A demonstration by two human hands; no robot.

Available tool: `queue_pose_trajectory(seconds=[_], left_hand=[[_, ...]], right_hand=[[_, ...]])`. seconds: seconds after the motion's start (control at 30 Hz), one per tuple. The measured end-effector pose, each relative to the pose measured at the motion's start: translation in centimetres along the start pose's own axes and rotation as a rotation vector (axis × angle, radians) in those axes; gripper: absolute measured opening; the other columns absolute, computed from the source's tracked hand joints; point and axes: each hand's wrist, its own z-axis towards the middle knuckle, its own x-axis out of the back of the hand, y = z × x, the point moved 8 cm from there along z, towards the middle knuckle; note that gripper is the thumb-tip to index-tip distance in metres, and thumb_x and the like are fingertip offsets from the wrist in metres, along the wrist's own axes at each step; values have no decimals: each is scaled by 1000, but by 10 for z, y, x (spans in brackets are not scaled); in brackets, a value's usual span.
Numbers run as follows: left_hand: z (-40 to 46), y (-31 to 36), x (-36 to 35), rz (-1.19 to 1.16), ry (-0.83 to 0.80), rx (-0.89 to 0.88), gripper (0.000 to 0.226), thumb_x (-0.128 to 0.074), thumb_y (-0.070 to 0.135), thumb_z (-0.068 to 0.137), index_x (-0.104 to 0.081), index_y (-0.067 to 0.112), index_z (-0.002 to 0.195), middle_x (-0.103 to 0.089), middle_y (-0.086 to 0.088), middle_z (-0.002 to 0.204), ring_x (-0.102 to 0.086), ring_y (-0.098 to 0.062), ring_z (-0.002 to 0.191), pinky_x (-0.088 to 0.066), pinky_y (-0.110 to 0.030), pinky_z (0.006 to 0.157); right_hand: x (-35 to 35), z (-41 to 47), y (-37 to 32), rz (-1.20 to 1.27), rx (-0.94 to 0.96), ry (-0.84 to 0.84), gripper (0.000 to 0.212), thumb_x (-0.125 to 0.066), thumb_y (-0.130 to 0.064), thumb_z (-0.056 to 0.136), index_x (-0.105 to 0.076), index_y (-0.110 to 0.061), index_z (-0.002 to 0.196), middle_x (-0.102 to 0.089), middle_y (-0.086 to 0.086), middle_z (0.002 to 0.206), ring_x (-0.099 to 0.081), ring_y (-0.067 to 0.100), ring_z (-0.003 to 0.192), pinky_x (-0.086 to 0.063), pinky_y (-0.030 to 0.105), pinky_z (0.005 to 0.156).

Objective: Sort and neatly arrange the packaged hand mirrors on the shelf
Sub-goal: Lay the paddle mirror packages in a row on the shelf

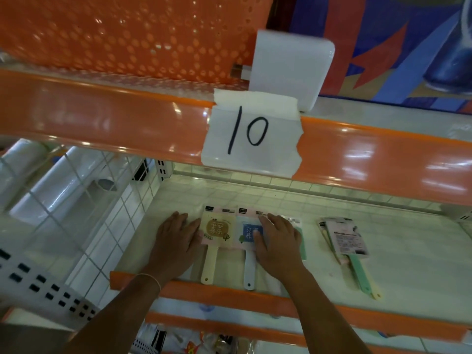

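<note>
**Both hands flat on the mirrors at the left of the shelf**

On the white shelf (293, 200), packaged hand mirrors lie flat with their handles toward the orange front rail (319, 306). The left hand (176, 241) rests palm down, fingers straight, at the left edge of the cream mirror (218, 232); its grip is open and holds nothing. The right hand (277, 244) lies palm down with straight fingers across the blue mirror (246, 236), which sits just beside the cream one, their packages touching. This grip is open too, pressing rather than clasping. Under the right hand's outer edge a green-edged mirror (302, 241) peeks out, mostly hidden.

Well apart to the right lies a small stack of mirrors (350, 244), tilted, with a green handle and a cream handle pointing toward the rail.

On the shelf edge above, a paper label (251, 134) reads "10". A white block (291, 67) stands on that upper shelf, beside an orange perforated basket (127, 34). A wire grid divider (76, 200) closes off the left side.
</note>
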Motion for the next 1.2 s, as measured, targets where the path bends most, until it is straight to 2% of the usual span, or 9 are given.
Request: queue_pose_trajectory(seconds=[0.13, 0.3, 0.5, 0.6, 0.8, 0.9, 1.0, 1.1, 1.2], left_hand=[[0, 1, 1, 20, 5, -7, 73, -14, 58, 87, -52, 19, 135, -43, -15, 144, -24, -33, 141, -20, -48, 115], [-1, 4, -2, 89, -16, -53, 64, -14, 53, 90, -31, 31, 147, -41, -13, 147, -22, -33, 142, -19, -49, 115], [-1, 9, -1, 112, -11, -78, 59, -20, 51, 91, -46, 30, 140, -46, -14, 144, -27, -35, 141, -20, -52, 113], [0, 8, -3, 116, -17, -82, 59, -21, 52, 92, -46, 28, 139, -46, -14, 144, -26, -34, 141, -20, -51, 113], [1, 7, -5, 101, -7, -103, 62, -18, 54, 91, -39, 28, 144, -43, -12, 147, -22, -33, 143, -18, -50, 115], [1, 9, -5, 78, -17, -113, 68, -10, 56, 90, -31, 28, 148, -35, -3, 153, -13, -27, 146, -11, -47, 118], [-1, 14, -3, 24, -30, -127, 74, -8, 57, 87, -31, 22, 148, -41, -3, 150, -15, -26, 146, -5, -45, 119], [-1, 15, -3, 31, -38, -134, 76, -8, 58, 87, -32, 20, 148, -44, -3, 147, -17, -24, 145, -3, -43, 119], [-1, 13, -4, 34, -37, -120, 84, -2, 68, 87, -35, 18, 147, -46, -4, 145, -18, -24, 145, -4, -42, 119]], right_hand=[[-13, 10, -12, -27, 28, -98, 62, -24, -53, 89, -34, -30, 146, -31, -5, 154, -21, 18, 143, -13, 44, 116], [-19, 9, -13, -48, 26, -93, 51, -35, -48, 97, -38, -29, 144, -30, -2, 155, -20, 19, 144, -11, 42, 116], [-18, 9, -13, -44, 30, -69, 56, -32, -52, 91, -43, -29, 140, -36, -2, 150, -26, 20, 141, -15, 43, 114], [-19, 9, -14, -46, 29, -80, 50, -37, -49, 96, -40, -30, 142, -32, -3, 152, -22, 19, 142, -14, 42, 115], [-15, 6, -8, 36, -3, -64, 53, -28, -50, 97, -35, -30, 145, -18, -1, 160, -10, 20, 148, -10, 45, 117], [2, 0, 6, 93, -44, -6, 63, -22, -53, 89, -39, -27, 144, -25, 1, 158, -16, 20, 147, -15, 45, 118], [29, -8, 39, 175, -135, 135, 65, -28, -56, 87, -50, -19, 137, -41, 7, 149, -30, 25, 142, -24, 48, 116], [49, -18, 88, 163, -255, 254, 54, -43, -48, 90, -59, -13, 128, -54, 15, 136, -44, 33, 131, -36, 52, 108], [59, -25, 128, 125, -307, 306, 56, -40, -49, 86, -66, -10, 116, -66, 18, 119, -58, 37, 113, -46, 50, 98]])
